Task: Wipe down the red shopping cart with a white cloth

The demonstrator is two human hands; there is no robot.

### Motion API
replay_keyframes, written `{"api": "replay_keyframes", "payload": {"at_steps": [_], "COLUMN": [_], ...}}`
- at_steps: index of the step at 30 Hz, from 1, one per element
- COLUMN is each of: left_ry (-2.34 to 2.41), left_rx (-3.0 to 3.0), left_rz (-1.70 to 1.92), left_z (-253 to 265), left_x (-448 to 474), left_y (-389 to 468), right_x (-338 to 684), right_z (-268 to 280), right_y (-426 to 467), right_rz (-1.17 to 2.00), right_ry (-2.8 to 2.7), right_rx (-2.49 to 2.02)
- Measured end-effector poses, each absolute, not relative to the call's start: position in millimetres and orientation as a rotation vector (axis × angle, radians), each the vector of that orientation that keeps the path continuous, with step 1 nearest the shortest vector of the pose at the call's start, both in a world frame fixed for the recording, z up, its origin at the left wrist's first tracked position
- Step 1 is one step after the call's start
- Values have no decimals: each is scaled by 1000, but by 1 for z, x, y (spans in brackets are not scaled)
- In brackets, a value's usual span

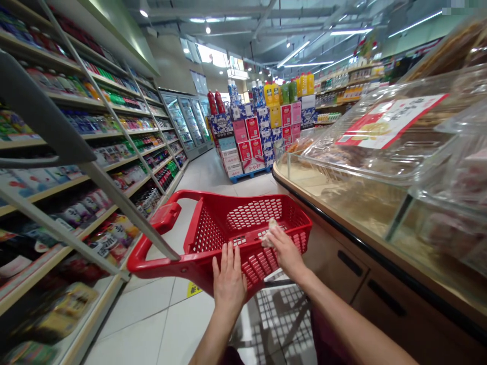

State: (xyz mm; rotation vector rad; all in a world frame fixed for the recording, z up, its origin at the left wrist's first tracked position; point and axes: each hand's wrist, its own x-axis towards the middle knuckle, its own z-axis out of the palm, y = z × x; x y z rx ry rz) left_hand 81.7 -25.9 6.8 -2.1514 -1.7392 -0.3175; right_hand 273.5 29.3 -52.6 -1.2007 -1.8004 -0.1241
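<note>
A red plastic shopping basket (198, 264) with perforated walls and a handle on its left lies across the view in front of me. My left hand (229, 281) rests flat against its near side, fingers stretched out over the rim. In my right hand (286, 254) is a crumpled whitish cloth (271, 230), pressed at the near rim toward the right end. The fingers of that hand are closed round the cloth, partly hiding it. A long grey handle with a metal bar (125, 203) slants down to the basket's left part.
Drink shelves (125, 137) line the left side. A glass-fronted counter (331, 182) with clear food packs (365, 157) stands close on the right. Stacked drink cartons (251, 139) on a blue pallet (249, 175) are ahead, with glass-door fridges (188, 119) behind. Pale tiles (148, 319) cover the floor.
</note>
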Motion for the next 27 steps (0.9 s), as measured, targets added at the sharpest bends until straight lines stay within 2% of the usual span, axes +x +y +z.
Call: {"api": "replay_keyframes", "payload": {"at_steps": [4,10,16,22,27], "left_ry": [-1742,-1737,-1746,-1734,-1741], "left_rx": [-2143,-2152,-2157,-2162,-2166], "left_rz": [-324,-329,-321,-308,-329], "left_z": [5,6,6,8,6], "left_x": [83,82,84,83,83], "left_y": [-26,-26,-26,-26,-27], "right_x": [291,261,289,265,292], "right_z": [-54,-53,-52,-46,-51], "right_y": [35,26,33,28,35], "right_rz": [-158,-115,-156,-114,-153], "right_ry": [-1562,-1878,-1603,-1890,-1596], "right_rx": [-1424,-1147,-1460,-1175,-1446]}}
